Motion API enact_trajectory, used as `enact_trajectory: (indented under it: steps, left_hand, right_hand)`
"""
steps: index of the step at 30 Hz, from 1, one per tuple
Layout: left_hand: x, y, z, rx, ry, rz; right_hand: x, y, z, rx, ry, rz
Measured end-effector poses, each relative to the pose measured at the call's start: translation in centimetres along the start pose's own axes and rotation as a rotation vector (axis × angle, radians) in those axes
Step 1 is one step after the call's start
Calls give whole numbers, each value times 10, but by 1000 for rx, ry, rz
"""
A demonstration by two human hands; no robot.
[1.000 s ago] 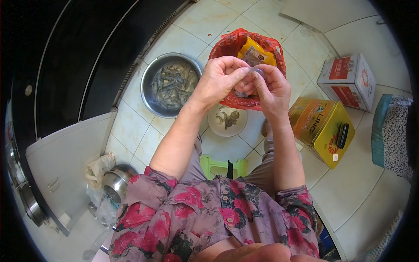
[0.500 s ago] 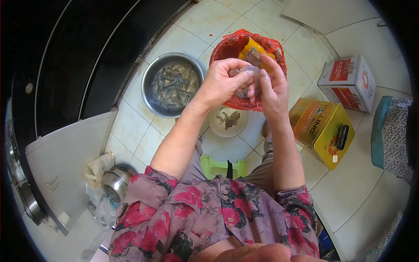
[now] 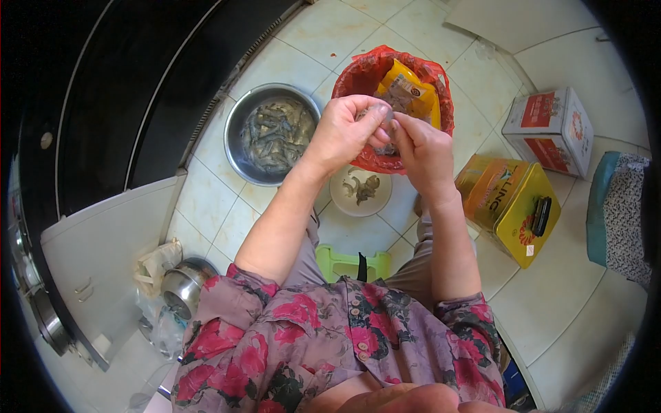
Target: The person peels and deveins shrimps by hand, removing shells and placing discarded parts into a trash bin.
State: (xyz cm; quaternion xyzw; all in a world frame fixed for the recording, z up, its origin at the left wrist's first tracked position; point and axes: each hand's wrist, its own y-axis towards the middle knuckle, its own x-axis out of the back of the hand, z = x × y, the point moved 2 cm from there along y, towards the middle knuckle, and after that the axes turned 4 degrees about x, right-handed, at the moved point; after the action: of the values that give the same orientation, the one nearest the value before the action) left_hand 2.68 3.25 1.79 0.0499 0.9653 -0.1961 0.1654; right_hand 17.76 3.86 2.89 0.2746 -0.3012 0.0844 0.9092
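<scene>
Between my two hands is a greyish, partly hidden shrimp [image 3: 388,117], held above a bin lined with a red plastic bag [image 3: 446,96]. The fingers of my left hand [image 3: 344,134] pinch it from the left. My right hand [image 3: 427,151] closes on it from the other side, thumb and forefinger pressed together. A metal basin [image 3: 231,148] to the left contains many whole grey shrimp [image 3: 275,134] in water. Just below my hands, a white bowl [image 3: 375,205] on the floor has several shrimp [image 3: 365,187] in it.
A yellow packet [image 3: 406,86] lies in the bin. On the right stand a yellow tin [image 3: 506,206] and a white-and-red carton [image 3: 551,131]. A green stool [image 3: 327,261] is under me. Metal pots [image 3: 184,286] and plastic bags are at the lower left, beside a cabinet.
My right-hand fingers, raised and spread half a second ago, have curled down and closed on the shrimp. My left hand keeps its pinch in nearly the same place.
</scene>
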Motion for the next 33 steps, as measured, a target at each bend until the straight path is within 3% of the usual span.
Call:
enact_trajectory:
  steps: [3, 5, 15, 17, 21, 26, 33]
  left_hand:
    - [-1, -3, 3, 15, 134, -34]
    - [0, -5, 0, 40, 155, -11]
    - [-1, -5, 0, 54, 203, 42]
    - [-1, -4, 0, 58, 98, 46]
    - [-5, -7, -3, 67, 83, 40]
    - [-6, -10, -2, 38, 179, 45]
    - [-8, -9, -4, 20, 124, 103]
  right_hand:
    - [-1, -1, -1, -26, -52, 138]
    - [1, 1, -2, -111, 85, 195]
    - [6, 1, -3, -268, 140, 247]
    - [7, 0, -8, -398, 298, 227]
    - [8, -4, -15, -373, 361, 200]
    - [9, 0, -8, -144, 166, 246]
    - [15, 2, -11, -357, 330, 283]
